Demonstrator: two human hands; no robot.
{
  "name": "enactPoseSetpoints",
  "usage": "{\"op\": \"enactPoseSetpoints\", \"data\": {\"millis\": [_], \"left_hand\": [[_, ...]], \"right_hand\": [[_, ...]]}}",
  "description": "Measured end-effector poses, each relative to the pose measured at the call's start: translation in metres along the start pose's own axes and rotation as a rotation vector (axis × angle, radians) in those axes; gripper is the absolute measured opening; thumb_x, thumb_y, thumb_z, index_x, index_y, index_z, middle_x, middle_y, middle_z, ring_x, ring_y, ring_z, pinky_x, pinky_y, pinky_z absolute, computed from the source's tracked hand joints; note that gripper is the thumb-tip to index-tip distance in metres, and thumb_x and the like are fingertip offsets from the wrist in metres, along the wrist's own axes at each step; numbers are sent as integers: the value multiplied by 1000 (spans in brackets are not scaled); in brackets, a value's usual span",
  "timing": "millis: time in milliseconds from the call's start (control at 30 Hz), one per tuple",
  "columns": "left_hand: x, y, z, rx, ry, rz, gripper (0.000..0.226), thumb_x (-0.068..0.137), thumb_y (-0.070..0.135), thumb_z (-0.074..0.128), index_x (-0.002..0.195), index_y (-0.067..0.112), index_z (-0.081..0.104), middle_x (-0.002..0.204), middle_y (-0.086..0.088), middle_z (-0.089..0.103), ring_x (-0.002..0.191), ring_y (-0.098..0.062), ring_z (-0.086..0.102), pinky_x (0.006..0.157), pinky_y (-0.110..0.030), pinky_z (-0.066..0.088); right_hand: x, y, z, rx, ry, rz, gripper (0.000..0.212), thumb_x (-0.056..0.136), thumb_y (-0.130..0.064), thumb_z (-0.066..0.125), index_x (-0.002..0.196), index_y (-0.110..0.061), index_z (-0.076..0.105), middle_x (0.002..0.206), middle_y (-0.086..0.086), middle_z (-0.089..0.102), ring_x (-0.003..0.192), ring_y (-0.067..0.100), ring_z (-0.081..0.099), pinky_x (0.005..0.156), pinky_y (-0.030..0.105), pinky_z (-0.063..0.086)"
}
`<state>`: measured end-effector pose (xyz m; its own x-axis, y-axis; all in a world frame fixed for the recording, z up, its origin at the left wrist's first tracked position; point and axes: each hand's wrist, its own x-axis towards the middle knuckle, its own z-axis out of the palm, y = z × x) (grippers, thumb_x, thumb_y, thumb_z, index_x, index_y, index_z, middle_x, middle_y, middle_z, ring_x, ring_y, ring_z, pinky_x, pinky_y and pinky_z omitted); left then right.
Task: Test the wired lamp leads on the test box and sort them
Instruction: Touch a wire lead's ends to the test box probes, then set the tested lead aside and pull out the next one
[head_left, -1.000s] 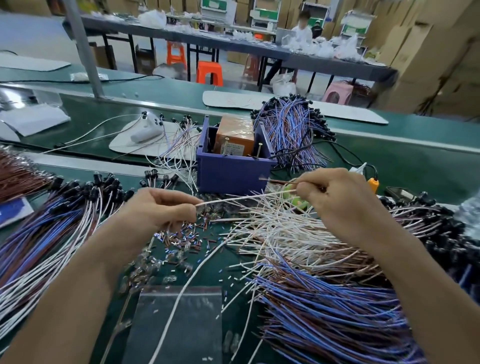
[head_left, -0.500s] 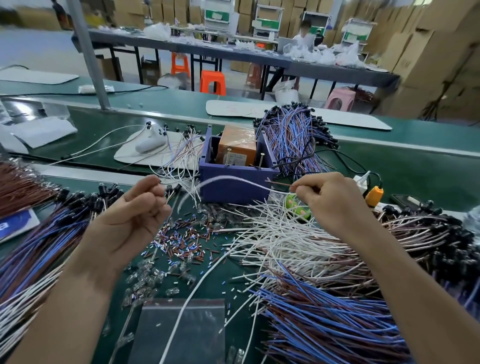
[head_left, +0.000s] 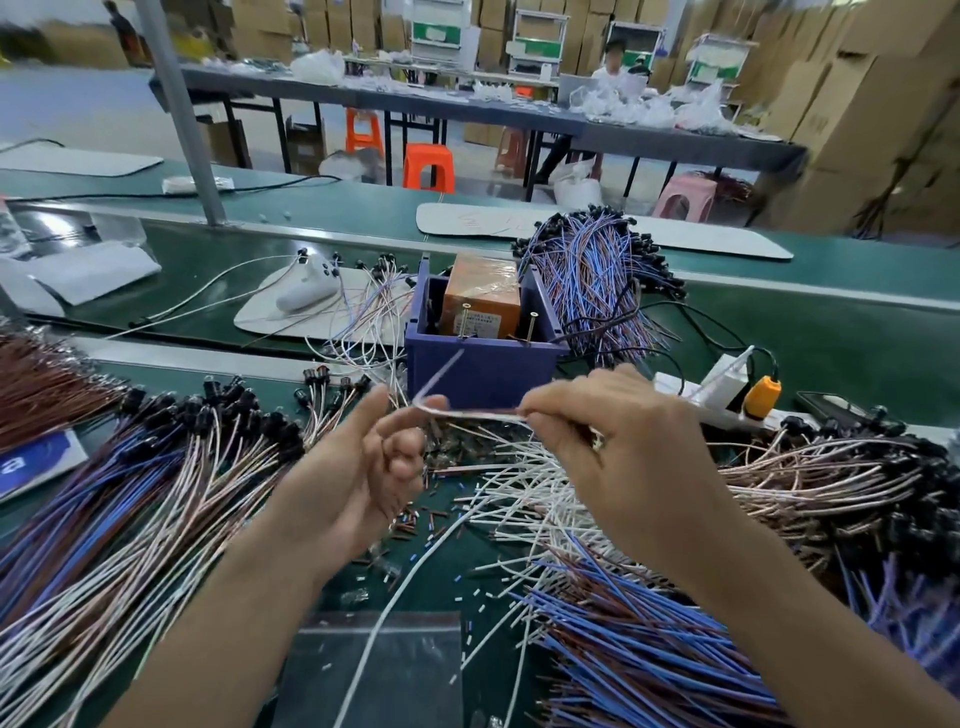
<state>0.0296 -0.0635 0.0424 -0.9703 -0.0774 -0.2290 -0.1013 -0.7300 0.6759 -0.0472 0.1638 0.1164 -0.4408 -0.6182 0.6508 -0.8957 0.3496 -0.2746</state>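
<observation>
The purple test box (head_left: 483, 374) sits unmoved behind both hands. Just in front of it the right hand (head_left: 597, 441) still pinches one white lead (head_left: 470, 413). The left hand (head_left: 374, 467) has moved in from the left to the lead's blurred bend, but I cannot tell whether it grasps.

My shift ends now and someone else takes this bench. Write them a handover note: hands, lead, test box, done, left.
Right hand pinches one lead in front of the purple test box.
Left hand meets that lead at its bend; blur hides whether it pinches.
The lead's free end rises toward the box's two upright pins; the blur hides whether it touches them.
Done: lead picked up.
Left: touch it to the pins, then sort it.
The left bundle, rear bundle and right bundle hold leads; which are tested I cannot tell.
</observation>
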Motion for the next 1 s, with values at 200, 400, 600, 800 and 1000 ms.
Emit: {"op": "enactPoseSetpoints", "data": {"millis": [200,400,600,800,1000], "left_hand": [[0,10,-7,13,321,166,25,82,32,70,70,13,81,63,1,63,46,-6,51,39,-14,40],[-5,11,-4,22,434,303,11,93,15,64,96,12,75,72,-2,71,48,-4,54,37,-10,38],[2,5,8,422,517,477,16,90,16,74,78,21,84,55,4,57,45,-3,42,42,-13,33],[25,26,26,1030,628,782,15,82,34,80,70,43,78,59,16,70,49,-2,61,50,-20,50],[49,36,28,1355,666,953,12,85,34,79,74,29,81,62,36,63,66,8,63,56,-7,43]], "right_hand": [[-16,5,3,11,-165,-4,13,93,-23,67,89,-20,79,78,-10,74,73,8,62,81,35,49],[-25,12,3,3,-316,-33,14,91,-23,68,87,-25,81,77,-16,73,73,1,57,93,25,39],[-22,28,-7,-19,-115,105,17,94,-19,67,104,-16,80,89,-7,77,76,2,67,77,21,57],[37,66,-48,-99,110,198,15,91,-25,73,104,-23,81,85,-20,70,69,2,68,67,13,52],[70,86,-48,-218,-47,180,12,92,-30,73,99,-26,82,87,-8,79,76,12,72,81,31,57]]}}
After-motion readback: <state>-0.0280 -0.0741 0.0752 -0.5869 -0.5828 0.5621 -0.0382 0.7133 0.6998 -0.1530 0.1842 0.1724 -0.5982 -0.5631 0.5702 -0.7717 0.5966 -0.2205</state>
